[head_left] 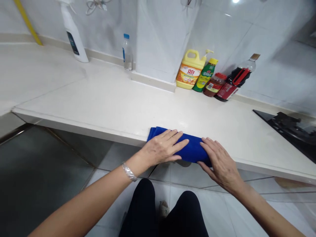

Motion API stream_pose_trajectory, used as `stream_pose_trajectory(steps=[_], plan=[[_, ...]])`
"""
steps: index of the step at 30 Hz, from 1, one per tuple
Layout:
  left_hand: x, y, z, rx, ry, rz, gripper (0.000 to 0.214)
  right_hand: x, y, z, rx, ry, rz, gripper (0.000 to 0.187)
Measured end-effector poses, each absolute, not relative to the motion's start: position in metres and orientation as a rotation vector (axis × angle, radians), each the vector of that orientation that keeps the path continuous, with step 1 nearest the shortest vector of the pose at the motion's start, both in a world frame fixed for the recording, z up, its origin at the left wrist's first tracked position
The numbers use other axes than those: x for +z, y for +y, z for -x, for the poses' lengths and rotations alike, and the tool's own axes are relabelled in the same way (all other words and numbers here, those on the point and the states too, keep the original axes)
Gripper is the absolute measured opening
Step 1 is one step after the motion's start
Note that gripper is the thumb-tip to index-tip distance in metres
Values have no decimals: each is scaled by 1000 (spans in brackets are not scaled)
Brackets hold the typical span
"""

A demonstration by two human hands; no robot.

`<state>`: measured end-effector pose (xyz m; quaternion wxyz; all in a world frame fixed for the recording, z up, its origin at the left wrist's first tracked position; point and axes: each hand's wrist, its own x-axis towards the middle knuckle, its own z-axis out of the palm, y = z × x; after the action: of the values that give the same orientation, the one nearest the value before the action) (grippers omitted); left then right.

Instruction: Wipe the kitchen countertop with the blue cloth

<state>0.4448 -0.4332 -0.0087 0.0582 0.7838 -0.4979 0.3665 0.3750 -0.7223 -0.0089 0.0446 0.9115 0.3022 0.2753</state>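
Note:
A folded blue cloth [191, 148] lies along the front edge of the white countertop [106, 98], with its near side hanging slightly over the edge. My left hand [163, 146] rests flat on the cloth's left and middle part, fingers stretched out and a silver bracelet at the wrist. At the cloth's right end, my right hand [221, 163] has its fingers on top and its thumb at the near side, with the cloth between them. The cloth's underside is hidden.
Along the wall stand a white spray bottle [75, 39], a water bottle [127, 54], a yellow detergent jug [189, 72], a green bottle [204, 75], a red-lidded jar [214, 85] and a dark sauce bottle [233, 82]. A black gas stove [293, 128] sits at right. A wall pillar [163, 39] juts out.

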Motion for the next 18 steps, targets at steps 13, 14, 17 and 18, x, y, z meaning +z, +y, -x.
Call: stream_pose_trajectory(steps=[13, 14, 17, 18], plan=[[-14, -227, -468, 923, -1263, -2465, 53, -11, -525, -416, 906, 1157, -2766, 74], [-14, -216, -468, 873, -1207, -2514, 53, -11, -511, -418, 903, 1161, -2770, 73], [-4, -182, -465, 656, -1027, -2633, 52, -11, -472, -424, 866, 1136, -2796, 67], [0, -171, -463, 587, -983, -2657, 52, -11, -460, -425, 850, 1125, -2805, 65]])
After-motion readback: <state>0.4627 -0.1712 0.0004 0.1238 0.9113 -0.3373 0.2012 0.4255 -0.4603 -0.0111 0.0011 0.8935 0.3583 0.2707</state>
